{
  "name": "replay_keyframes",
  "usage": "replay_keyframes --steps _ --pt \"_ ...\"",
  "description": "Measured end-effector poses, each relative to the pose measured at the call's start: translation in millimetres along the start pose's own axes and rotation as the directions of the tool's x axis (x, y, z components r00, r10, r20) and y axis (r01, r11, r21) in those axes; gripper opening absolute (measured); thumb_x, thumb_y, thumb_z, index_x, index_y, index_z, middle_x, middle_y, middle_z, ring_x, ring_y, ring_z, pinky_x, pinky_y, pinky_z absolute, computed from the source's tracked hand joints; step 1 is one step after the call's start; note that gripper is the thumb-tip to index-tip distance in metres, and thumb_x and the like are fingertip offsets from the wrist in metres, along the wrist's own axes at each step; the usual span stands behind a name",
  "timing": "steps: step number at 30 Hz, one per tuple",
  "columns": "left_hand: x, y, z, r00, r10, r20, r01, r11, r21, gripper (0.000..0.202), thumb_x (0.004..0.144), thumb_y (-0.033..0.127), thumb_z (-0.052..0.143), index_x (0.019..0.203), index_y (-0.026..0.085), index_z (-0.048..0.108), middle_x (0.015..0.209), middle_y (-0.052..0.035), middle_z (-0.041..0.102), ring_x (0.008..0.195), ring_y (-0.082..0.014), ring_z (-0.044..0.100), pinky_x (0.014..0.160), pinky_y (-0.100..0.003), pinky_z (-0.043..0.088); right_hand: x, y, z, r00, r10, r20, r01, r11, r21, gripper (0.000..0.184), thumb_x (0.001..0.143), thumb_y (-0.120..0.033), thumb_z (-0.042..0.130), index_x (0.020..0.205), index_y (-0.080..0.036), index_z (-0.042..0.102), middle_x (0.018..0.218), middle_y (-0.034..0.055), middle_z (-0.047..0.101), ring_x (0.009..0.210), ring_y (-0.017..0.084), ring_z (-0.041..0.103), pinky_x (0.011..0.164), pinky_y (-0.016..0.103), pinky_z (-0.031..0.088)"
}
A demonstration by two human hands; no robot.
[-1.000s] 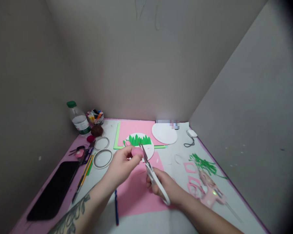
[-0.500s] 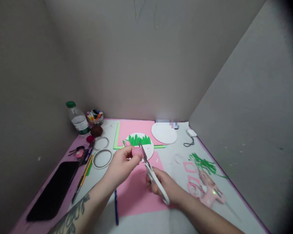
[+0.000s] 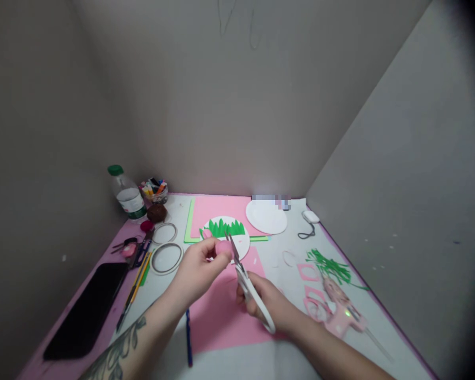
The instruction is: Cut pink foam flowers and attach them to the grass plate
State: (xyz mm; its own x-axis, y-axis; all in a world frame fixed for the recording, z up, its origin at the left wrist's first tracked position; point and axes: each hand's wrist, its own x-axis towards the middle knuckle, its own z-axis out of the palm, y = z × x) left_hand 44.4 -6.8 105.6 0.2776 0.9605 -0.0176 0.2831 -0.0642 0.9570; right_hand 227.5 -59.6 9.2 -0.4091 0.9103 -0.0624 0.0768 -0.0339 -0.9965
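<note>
Pinched in my left hand [image 3: 201,265] is a small rounded piece of pink paper [image 3: 224,248]. My right hand [image 3: 263,300] grips white-handled scissors [image 3: 245,279]; their blades are slightly parted and lie against the right edge of the piece. Whether they bite into it I cannot tell. Below both hands lies a pink sheet [image 3: 225,316], and a dark blue pen [image 3: 189,338] rests along its left edge. Just behind my left hand is a white disc [image 3: 241,245] with a green paper grass strip [image 3: 226,228] and a small pink shape [image 3: 206,234] on it.
At left are a black phone [image 3: 87,311], pencils [image 3: 134,290], tape rolls [image 3: 166,258], a bottle [image 3: 130,198] and a cup of markers [image 3: 155,192]. A plain white disc [image 3: 266,216] lies at the back. Green strips [image 3: 330,265], pink scraps [image 3: 309,272] and a pink glue gun [image 3: 344,311] are at right.
Hardly anything differs. The pink piece and my left fingers have shifted very slightly to the right, against the scissor blades. My right hand keeps its place.
</note>
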Motion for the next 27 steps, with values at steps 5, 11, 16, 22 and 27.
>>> replay_keyframes --steps 5,11,16,22,27 --pt "-0.1 -0.2 -0.5 1.000 0.004 0.004 -0.004 1.000 0.004 0.018 0.076 0.030 0.056 0.063 0.017 0.053 0.059 0.0034 0.049 0.054 -0.0100 0.043 0.051 -0.021 0.035 -0.4 -6.0 2.0 1.000 0.027 -0.005 -0.027 0.999 0.018 0.061 0.065 -0.075 0.060 0.084 -0.018 0.049 0.079 0.0032 0.056 0.067 0.015 0.050 0.062 0.028 0.043" --pt "0.4 -3.5 2.0 1.000 0.007 0.024 -0.007 1.000 -0.008 0.020 0.077 0.030 0.056 0.063 0.017 0.051 0.060 0.0034 0.048 0.056 -0.0102 0.044 0.052 -0.021 0.036 0.1 -14.9 2.9 1.000 0.010 -0.003 -0.010 1.000 -0.005 0.061 0.066 -0.075 0.059 0.083 -0.017 0.050 0.079 0.0044 0.056 0.067 0.015 0.050 0.061 0.028 0.042" --pt "1.1 -2.9 2.0 1.000 0.001 0.024 -0.001 1.000 -0.013 0.018 0.076 0.029 0.056 0.063 0.017 0.052 0.060 0.0038 0.047 0.056 -0.0101 0.043 0.053 -0.022 0.036 -0.1 -7.9 0.2 1.000 -0.005 0.009 0.005 1.000 0.000 0.059 0.069 -0.073 0.058 0.086 -0.017 0.050 0.080 0.0039 0.056 0.068 0.015 0.050 0.062 0.027 0.042" --pt "0.1 -1.9 1.3 1.000 0.004 0.024 -0.004 1.000 -0.015 0.019 0.076 0.029 0.056 0.063 0.017 0.052 0.060 0.0041 0.047 0.056 -0.0096 0.043 0.053 -0.021 0.035 0.5 -2.4 -0.5 1.000 -0.010 0.011 0.010 1.000 0.004 0.059 0.068 -0.072 0.060 0.086 -0.017 0.050 0.081 0.0042 0.057 0.068 0.015 0.051 0.062 0.027 0.042" --pt "-0.3 -2.9 1.5 0.999 0.004 0.033 -0.004 1.000 -0.008 0.020 0.076 0.029 0.057 0.061 0.017 0.049 0.059 0.0044 0.045 0.055 -0.0094 0.041 0.052 -0.021 0.034 -0.3 -9.6 1.2 1.000 -0.022 0.003 0.022 1.000 -0.016 0.060 0.069 -0.074 0.057 0.086 -0.016 0.051 0.081 0.0049 0.058 0.068 0.015 0.051 0.061 0.027 0.042"
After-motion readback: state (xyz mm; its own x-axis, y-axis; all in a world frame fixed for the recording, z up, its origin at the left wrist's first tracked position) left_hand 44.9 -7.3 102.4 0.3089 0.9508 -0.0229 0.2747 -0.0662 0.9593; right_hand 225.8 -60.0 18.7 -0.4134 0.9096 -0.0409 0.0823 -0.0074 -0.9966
